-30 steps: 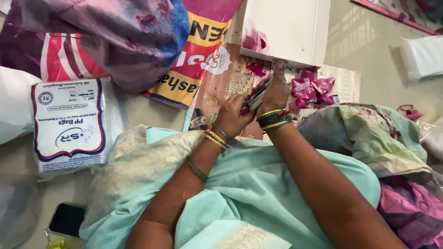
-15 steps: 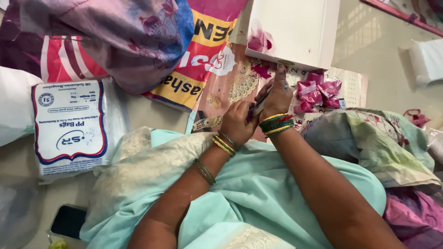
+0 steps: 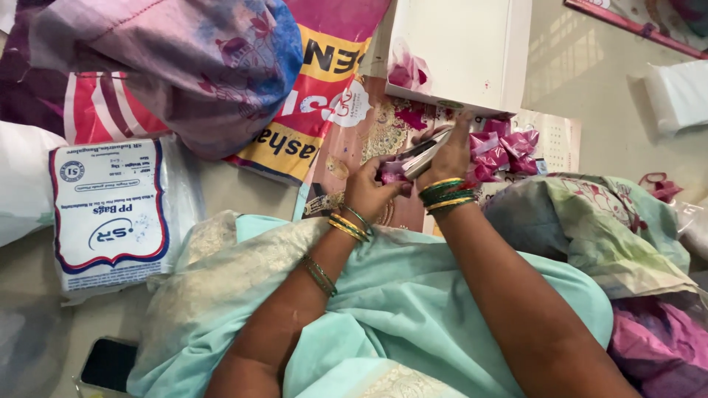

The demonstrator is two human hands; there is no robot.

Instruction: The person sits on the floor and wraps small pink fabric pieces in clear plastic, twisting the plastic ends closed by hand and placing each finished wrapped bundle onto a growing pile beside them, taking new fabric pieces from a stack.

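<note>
My left hand (image 3: 371, 191) pinches a small pink plastic piece (image 3: 393, 172) in front of me. My right hand (image 3: 450, 156) grips a flat grey tool (image 3: 426, 151) that meets the pink piece; I cannot tell what kind of tool it is. Both wrists carry gold and green bangles. Just beyond the hands stands a white box (image 3: 461, 51) with pink material inside. A heap of small pink plastic packets (image 3: 501, 151) lies right of my right hand. My lap is covered by pale teal cloth (image 3: 398, 295).
A white printed bag pack (image 3: 110, 214) lies at the left. A purple-blue cloth bundle (image 3: 177, 66) and a red-yellow printed sack (image 3: 310, 96) sit at the back. Floral cloth (image 3: 590, 228) and pink fabric (image 3: 656, 346) are at the right. A phone (image 3: 107, 365) lies bottom left.
Both hands have moved up and right together, closer to the white box. The tool now lies flatter across the pink piece.
</note>
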